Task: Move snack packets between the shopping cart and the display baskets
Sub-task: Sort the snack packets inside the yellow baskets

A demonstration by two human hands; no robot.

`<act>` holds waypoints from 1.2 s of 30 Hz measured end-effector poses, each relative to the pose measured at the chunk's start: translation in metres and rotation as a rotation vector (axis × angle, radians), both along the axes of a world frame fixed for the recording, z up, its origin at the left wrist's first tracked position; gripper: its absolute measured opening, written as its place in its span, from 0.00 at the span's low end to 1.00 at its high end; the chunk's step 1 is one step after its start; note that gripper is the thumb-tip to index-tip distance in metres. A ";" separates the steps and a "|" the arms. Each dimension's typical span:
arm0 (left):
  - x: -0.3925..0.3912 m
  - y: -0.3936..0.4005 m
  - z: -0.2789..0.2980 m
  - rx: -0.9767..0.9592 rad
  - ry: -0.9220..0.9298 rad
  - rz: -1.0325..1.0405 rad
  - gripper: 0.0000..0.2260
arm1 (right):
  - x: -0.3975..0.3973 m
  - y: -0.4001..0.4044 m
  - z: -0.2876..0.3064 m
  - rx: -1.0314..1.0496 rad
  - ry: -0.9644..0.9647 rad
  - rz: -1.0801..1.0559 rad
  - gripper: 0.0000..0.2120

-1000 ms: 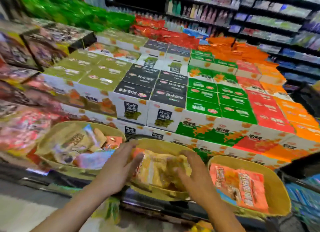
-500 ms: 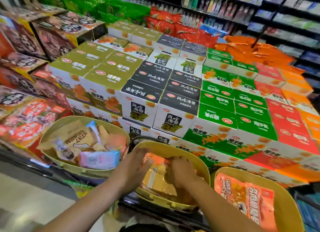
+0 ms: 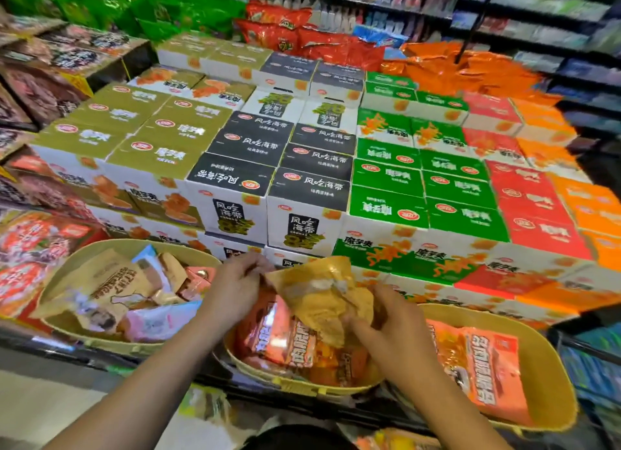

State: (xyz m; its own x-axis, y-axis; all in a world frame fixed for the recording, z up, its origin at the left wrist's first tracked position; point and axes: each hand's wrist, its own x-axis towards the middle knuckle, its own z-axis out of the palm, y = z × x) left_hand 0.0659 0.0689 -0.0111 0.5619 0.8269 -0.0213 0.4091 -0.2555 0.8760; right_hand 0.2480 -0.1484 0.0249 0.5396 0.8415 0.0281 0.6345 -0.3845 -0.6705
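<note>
Shop aisle, stacked snack boxes [image 3: 235, 194] behind | left hand [image 3: 235, 288] and right hand [image 3: 389, 328] both pinch crinkled yellow foil packet [image 3: 322, 298] above middle yellow basket [image 3: 295, 382] | transfer midway; cart unseen.

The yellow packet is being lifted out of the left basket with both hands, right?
Not quite. The head view shows the yellow packet held by the left hand and right hand over the middle basket, not the left basket. Both hands do hold it.
</note>
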 end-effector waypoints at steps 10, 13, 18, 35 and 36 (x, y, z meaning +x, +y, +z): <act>0.060 -0.022 -0.066 0.586 0.894 -0.750 0.16 | 0.016 -0.059 0.043 0.260 0.208 -0.261 0.12; 0.065 -0.029 -0.073 0.793 0.974 -0.728 0.15 | 0.014 -0.067 0.039 0.277 0.204 -0.297 0.13; 0.065 -0.031 -0.070 0.810 0.886 -0.737 0.11 | 0.010 -0.075 0.031 0.276 0.189 -0.335 0.11; 0.020 -0.041 0.042 0.203 0.071 -0.528 0.05 | -0.020 -0.125 0.033 0.622 0.299 -0.577 0.12; 0.018 -0.044 0.052 0.169 0.001 -0.472 0.04 | -0.022 -0.132 0.032 0.643 0.300 -0.620 0.16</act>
